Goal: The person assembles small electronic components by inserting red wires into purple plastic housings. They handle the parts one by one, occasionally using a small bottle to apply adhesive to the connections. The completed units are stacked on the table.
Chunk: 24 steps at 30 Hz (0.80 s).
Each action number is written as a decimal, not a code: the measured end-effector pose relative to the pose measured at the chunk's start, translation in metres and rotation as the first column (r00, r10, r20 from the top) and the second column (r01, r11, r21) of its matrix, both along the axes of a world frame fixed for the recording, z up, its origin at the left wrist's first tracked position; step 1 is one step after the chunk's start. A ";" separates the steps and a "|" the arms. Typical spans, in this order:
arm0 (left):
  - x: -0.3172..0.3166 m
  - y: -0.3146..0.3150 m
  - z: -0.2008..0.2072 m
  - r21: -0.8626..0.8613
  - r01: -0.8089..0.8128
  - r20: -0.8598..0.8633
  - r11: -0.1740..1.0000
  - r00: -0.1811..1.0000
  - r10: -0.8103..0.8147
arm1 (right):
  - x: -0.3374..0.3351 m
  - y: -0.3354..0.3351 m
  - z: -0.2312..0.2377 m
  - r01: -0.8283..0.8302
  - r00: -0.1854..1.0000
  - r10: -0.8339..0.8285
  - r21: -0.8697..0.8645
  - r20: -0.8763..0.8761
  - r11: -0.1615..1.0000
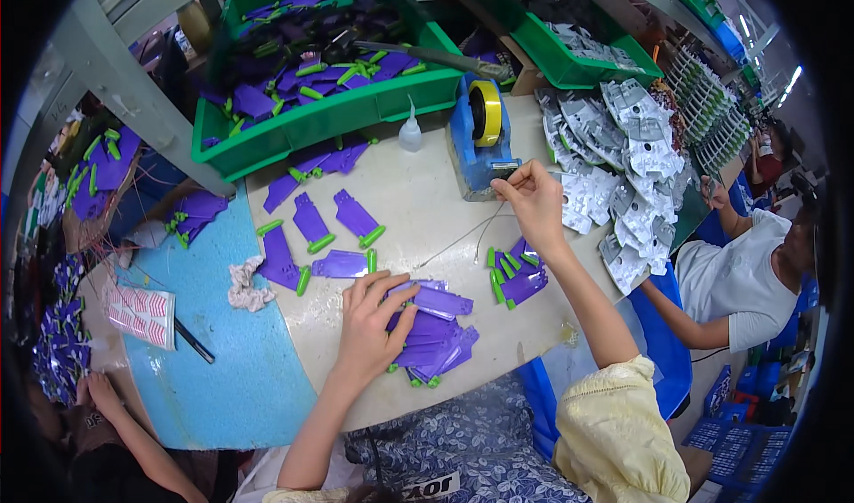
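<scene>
My left hand (372, 323) lies with fingers spread on the edge of a pile of flat purple plastic pieces with green ends (436, 338). Pinched together, the fingertips of my right hand (532, 202) are at the cutting edge of a blue tape dispenser (461, 134) holding a yellow roll of tape (487, 112). What they grip is too small to make out. A thin wire (463, 236) stretches over the table below these fingertips. Several single purple pieces (310, 218) lie beyond my left hand, and a smaller purple-and-green pile (518, 276) sits below my right hand.
A green bin (329, 116) full of purple pieces stands at the back left; another green bin (569, 58) is at the back right. Silvery-grey molded parts (636, 174) are stacked at right. A small dropper bottle (410, 134) stands upright. Co-workers sit at both sides.
</scene>
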<state>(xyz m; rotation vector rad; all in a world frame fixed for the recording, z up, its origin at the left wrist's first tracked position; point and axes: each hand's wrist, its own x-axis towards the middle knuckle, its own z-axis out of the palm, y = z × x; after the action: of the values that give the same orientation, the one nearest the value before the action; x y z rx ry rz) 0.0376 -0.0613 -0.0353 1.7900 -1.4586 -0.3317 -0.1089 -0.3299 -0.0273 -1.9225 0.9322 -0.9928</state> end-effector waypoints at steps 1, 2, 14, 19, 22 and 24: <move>-0.002 0.001 -0.001 -0.003 -0.013 -0.010 1.000 1.000 0.013 | 0.004 0.000 0.000 0.008 1.000 -0.008 -0.015 0.020 1.000; -0.002 0.002 -0.003 -0.043 -0.042 -0.018 0.998 0.999 0.041 | 0.007 -0.003 0.000 0.011 1.000 -0.011 -0.022 0.018 1.000; -0.014 0.027 -0.005 -0.076 -0.169 -0.022 0.983 0.986 0.168 | 0.128 0.003 0.289 0.079 0.919 0.212 -0.683 0.332 0.727; -0.023 0.009 -0.014 -0.171 -0.149 -0.202 0.974 0.973 0.113 | 0.284 -0.107 0.401 -0.126 0.983 -0.004 -0.695 -0.183 0.708; -0.019 0.018 -0.027 -0.190 -0.213 -0.221 0.958 0.961 0.169 | 0.346 -0.099 0.398 -0.079 0.874 -0.230 -0.593 -0.428 0.802; -0.019 0.019 -0.021 -0.237 -0.201 -0.172 0.951 0.972 0.162 | 0.367 -0.103 0.395 -0.070 0.790 -0.236 -0.466 -0.566 0.882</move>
<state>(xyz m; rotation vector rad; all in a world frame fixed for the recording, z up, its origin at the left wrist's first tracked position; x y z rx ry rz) 0.0185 -0.0418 -0.0566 1.6396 -1.1631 -0.1730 0.2584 -0.4331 0.3675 -2.7336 1.2253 -0.6727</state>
